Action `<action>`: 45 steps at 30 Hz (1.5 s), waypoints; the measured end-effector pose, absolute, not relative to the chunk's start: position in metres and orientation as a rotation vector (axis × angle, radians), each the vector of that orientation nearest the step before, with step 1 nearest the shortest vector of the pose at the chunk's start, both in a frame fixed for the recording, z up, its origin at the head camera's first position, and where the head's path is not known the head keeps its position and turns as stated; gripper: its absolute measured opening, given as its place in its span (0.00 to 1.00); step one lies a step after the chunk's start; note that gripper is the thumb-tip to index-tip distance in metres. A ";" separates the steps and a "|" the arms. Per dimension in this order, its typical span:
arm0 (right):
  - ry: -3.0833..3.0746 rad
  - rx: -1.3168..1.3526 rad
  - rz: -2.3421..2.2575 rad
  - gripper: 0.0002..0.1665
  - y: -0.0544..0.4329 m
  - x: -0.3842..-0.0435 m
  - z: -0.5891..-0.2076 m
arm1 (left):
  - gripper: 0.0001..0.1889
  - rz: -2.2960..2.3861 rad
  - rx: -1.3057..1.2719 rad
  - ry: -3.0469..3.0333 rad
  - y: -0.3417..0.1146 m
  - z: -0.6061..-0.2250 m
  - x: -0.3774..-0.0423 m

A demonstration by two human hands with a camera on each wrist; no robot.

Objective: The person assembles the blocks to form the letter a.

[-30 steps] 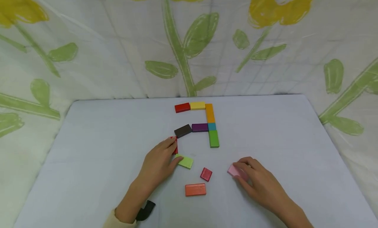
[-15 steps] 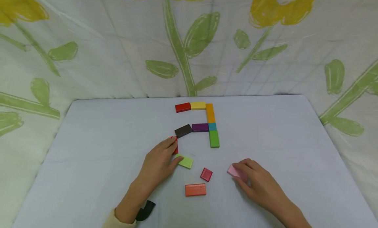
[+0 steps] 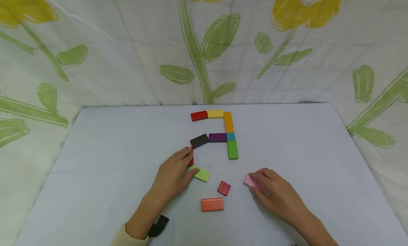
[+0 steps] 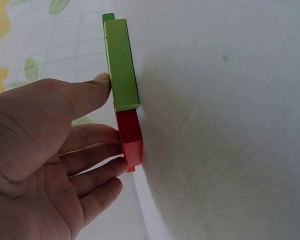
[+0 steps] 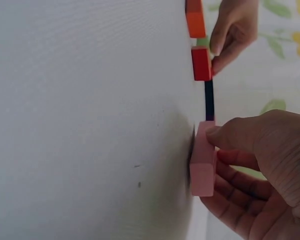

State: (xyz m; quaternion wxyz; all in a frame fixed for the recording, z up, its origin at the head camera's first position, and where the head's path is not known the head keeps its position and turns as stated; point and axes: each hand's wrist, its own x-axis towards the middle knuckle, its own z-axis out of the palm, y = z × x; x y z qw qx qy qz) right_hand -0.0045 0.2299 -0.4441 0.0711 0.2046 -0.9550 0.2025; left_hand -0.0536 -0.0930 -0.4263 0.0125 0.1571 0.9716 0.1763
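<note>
My left hand (image 3: 173,171) rests over a red block (image 3: 191,160), its fingertips on it and its thumb touching a lime green block (image 3: 201,174). Seen from the left wrist, the thumb lies against the lime green block (image 4: 122,65), and the fingers against the red block (image 4: 130,132). On the right, my right hand (image 3: 280,194) pinches a pink block (image 3: 250,182) between thumb and fingers, low over the table. The right wrist view shows the thumb on one long side of the pink block (image 5: 204,155); the other fingers are partly hidden behind it.
A small crimson block (image 3: 224,188) and an orange-red block (image 3: 212,204) lie between the hands. Behind them, red, yellow, orange, blue, green (image 3: 232,150), purple (image 3: 217,137) and black (image 3: 199,141) blocks form a bent line. A black curved object (image 3: 158,226) lies by the left wrist.
My right hand has shifted slightly left with the pink block, toward the small crimson block. The left hand stays on its blocks.
</note>
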 end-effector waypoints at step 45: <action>-2.910 0.655 0.621 0.24 0.213 -0.034 -0.443 | 0.32 0.551 0.491 3.047 -0.093 -0.427 -0.054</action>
